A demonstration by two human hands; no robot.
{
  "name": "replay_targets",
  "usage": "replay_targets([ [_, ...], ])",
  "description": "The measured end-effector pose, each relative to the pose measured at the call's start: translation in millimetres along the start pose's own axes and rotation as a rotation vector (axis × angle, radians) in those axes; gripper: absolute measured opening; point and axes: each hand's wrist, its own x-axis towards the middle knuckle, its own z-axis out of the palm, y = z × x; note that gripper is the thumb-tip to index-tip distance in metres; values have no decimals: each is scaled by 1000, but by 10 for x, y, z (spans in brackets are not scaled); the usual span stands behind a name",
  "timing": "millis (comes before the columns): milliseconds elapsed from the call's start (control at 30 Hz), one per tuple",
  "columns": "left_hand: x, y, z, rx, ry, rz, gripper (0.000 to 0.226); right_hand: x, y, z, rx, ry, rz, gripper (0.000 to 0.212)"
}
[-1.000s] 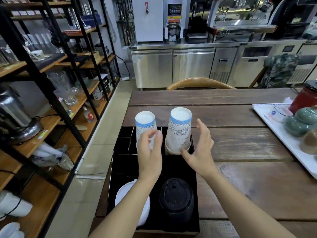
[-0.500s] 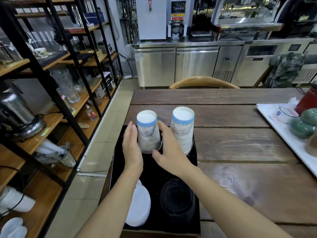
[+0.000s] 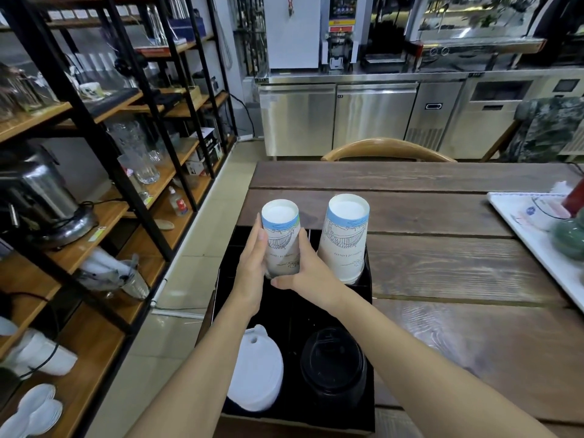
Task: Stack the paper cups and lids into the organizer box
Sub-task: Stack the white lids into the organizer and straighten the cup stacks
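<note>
Squeezing the left cup stack [image 3: 282,240] between left hand [image 3: 252,263] and right hand [image 3: 308,269] palms, too much push could tip it against the taller stack [image 3: 344,238] beside it.

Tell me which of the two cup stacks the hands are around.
The shorter, left cup stack: the left hand and right hand flank it. The taller right stack stands untouched.

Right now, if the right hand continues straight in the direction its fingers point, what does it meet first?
The right hand points left across the near side of the smaller cup stack, which it already touches. Just beyond, it would likely meet the left hand; depth is unclear.
</note>
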Motion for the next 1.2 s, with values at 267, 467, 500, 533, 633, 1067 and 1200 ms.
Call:
replay_targets([
  [267,47,89,-103,69,-72,-56,51,-83,80,0,-24,-5,-15,92],
  [467,-105,46,-135,218,44,42,59,-227,51,-35,-34,148,-146,65],
  [500,-161,47,-102,251,80,74,46,-268,53,-50,-53,198,-137,53],
  [533,-226,48,-56,288,127,94,34,-312,61,-69,-92,242,-113,42],
  [633,-423,35,74,408,255,104,20,-470,102,-154,-220,337,-45,27],
  [1067,-1084,-290,590,609,43,-316,53,-1188,394,-315,-627,364,188,43],
  [1200,-1184,-369,608,621,92,-340,52,-1339,447,-310,-633,281,202,41],
])
